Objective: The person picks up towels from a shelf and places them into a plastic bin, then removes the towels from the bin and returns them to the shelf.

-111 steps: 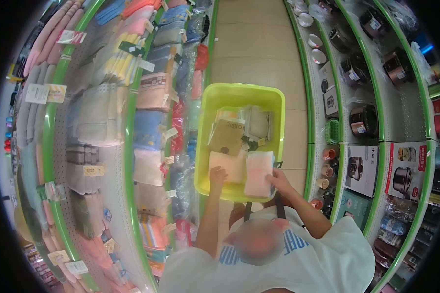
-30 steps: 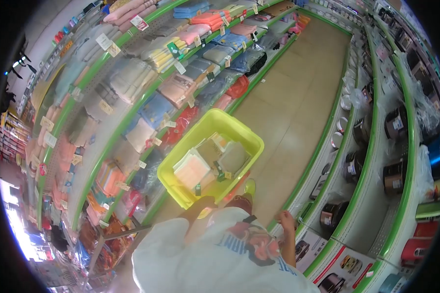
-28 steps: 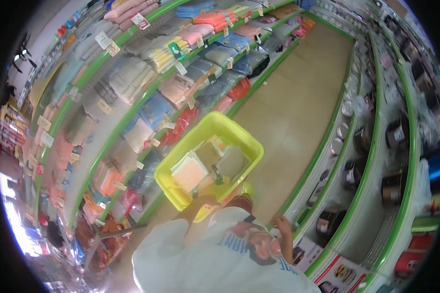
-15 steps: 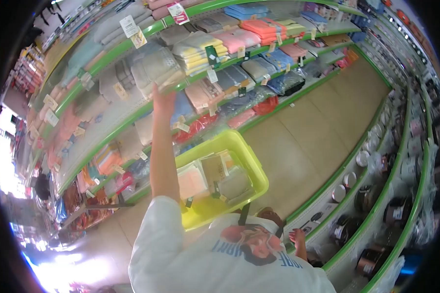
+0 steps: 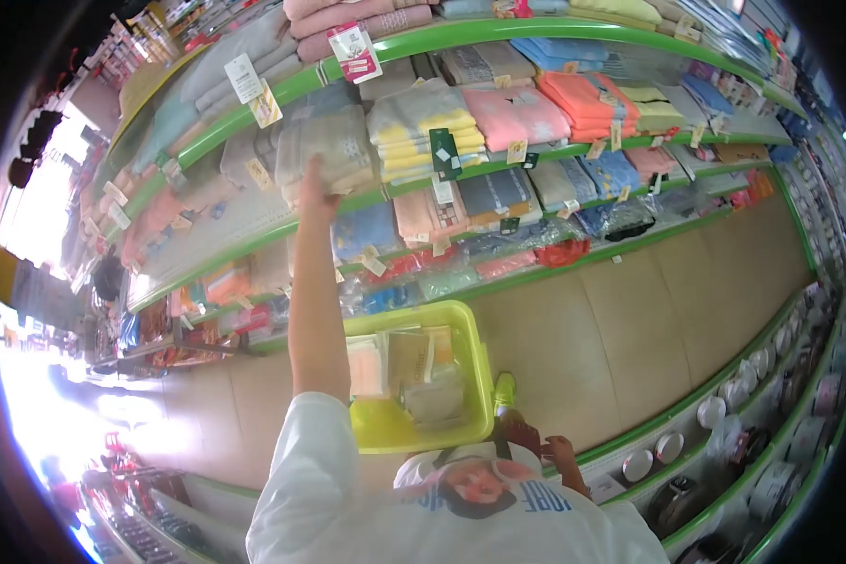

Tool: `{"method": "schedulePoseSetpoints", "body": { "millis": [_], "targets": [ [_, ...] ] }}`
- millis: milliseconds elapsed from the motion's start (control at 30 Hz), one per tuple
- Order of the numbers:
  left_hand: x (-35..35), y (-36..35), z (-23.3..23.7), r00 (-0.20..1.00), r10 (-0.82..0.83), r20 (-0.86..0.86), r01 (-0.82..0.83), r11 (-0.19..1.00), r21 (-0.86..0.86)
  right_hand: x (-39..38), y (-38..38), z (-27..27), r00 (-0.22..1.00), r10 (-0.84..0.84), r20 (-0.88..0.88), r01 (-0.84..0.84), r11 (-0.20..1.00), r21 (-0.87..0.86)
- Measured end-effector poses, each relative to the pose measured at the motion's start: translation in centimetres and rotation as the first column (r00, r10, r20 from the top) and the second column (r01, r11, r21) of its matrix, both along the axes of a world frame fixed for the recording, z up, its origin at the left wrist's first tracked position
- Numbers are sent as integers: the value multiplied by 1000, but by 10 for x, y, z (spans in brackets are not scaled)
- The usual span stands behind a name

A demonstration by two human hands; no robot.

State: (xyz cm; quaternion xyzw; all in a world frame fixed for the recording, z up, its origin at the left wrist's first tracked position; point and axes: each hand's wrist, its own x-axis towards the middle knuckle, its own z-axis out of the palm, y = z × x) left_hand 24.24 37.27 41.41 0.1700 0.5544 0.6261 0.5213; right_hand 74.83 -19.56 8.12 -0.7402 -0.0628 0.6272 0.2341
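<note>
My left hand reaches up to a shelf and touches the front of a stack of folded grey-beige towels; its fingers point upward and look apart, though small in view. Right of it lies a yellow, white and grey towel stack with a dark green tag. Low at the right of my body, my right hand hangs with loosely bent fingers and nothing in it. Below my left arm is a yellow-green basket holding folded, packed textiles.
Green-edged shelves carry pink, orange and blue towels. Another curved shelf with round containers and dark pots runs along the lower right. Tiled floor lies between them. Tags hang from the upper shelf edge.
The view has shifted, so the shelves appear larger and the basket sits lower and more level. My left hand stays at the grey-beige stack. A yellow-green shoe now shows beside the basket.
</note>
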Motion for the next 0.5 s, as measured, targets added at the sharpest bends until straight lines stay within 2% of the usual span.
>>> {"method": "schedulePoseSetpoints", "body": {
  "millis": [100,200,300,400,500],
  "targets": [
    [-2,11,-8,998,59,30,-62,992,106,31,34,5,1000,11,18,-11,999,33],
    [5,10,-3,968,62,243,-111,975,194,52,58,15,999,30,27,-32,998,53],
    [2,12,2,923,211,322,-241,969,56,60,70,12,997,72,12,-73,996,55],
    [-11,-1,0,948,162,273,-201,972,123,61,71,5,995,104,-10,-103,993,52],
    [-9,-51,28,952,101,289,-156,973,172,58,71,-1,987,161,-8,-160,985,62]
  ]
}}
